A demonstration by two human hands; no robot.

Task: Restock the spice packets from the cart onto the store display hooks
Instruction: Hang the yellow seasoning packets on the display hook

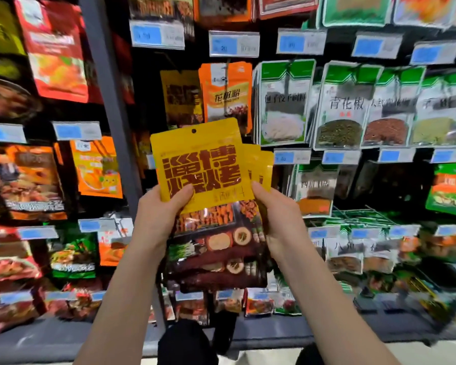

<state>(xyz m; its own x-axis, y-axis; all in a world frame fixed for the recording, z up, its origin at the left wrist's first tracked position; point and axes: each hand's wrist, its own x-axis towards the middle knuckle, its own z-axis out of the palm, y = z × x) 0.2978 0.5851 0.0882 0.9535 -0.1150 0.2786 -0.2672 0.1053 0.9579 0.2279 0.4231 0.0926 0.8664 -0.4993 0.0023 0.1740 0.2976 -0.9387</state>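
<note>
Yellow packet [198,164] bore large brown characters 淄博烧烤, hanging orange packet [227,93] read 花椒粉, green-topped packet [345,106] read 青花椒 in black, blue price tags [234,44] were too blurred to read, print on the other packets was illegible.

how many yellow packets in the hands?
3. Front packet, gripped by the left hand and right hand; second packet and third packet peek out behind its right edge. More may be hidden.

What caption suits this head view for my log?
Left hand and right hand hold a fanned stack of yellow spice packets before a display of hanging green-topped packets.
</note>
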